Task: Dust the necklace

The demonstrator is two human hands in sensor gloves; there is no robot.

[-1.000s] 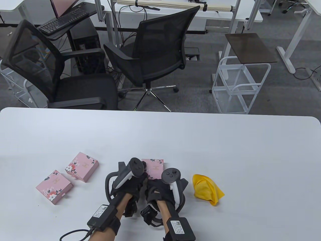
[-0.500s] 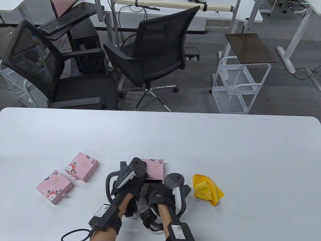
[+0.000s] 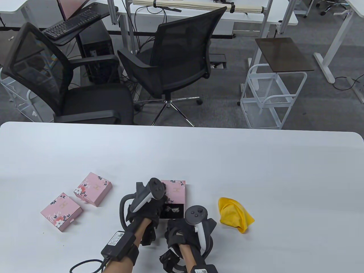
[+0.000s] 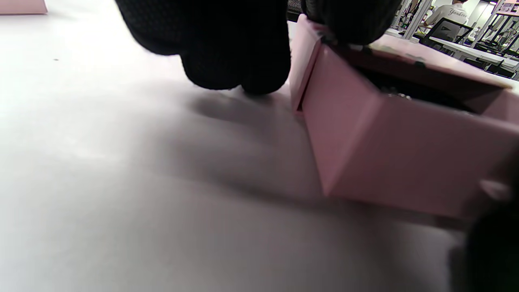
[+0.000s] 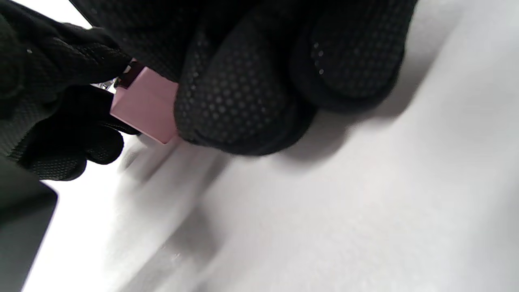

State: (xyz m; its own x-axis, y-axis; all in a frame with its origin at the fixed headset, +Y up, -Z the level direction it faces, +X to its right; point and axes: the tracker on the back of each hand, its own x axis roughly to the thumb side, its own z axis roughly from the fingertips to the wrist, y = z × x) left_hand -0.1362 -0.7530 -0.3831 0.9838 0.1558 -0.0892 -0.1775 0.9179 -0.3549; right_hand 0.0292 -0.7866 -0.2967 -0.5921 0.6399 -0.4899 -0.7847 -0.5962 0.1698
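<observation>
A pink flowered box (image 3: 177, 188) lies near the table's front edge. Its dark-lined drawer (image 3: 171, 212) is slid out toward me, and a silvery necklace (image 3: 172, 210) lies in it. My left hand (image 3: 159, 202) grips the box's outer sleeve at its left side. In the left wrist view the left hand's fingers (image 4: 239, 56) curl beside and over the pink box (image 4: 397, 154), and a glint of the necklace (image 4: 399, 95) shows inside. My right hand (image 3: 177, 223) pinches the drawer's near end. Its fingers (image 5: 243, 93) wrap the drawer's pink corner (image 5: 142, 106) in the right wrist view.
A crumpled yellow cloth (image 3: 235, 215) lies just right of my right hand. Two more shut pink boxes (image 3: 93, 188) (image 3: 61, 211) sit to the left. Office chairs (image 3: 170, 59) and a white wire cart (image 3: 270, 96) stand beyond the table's far edge.
My right hand has drawn back toward me, sliding the drawer out of the box. The necklace now shows inside. The left hand stayed put.
</observation>
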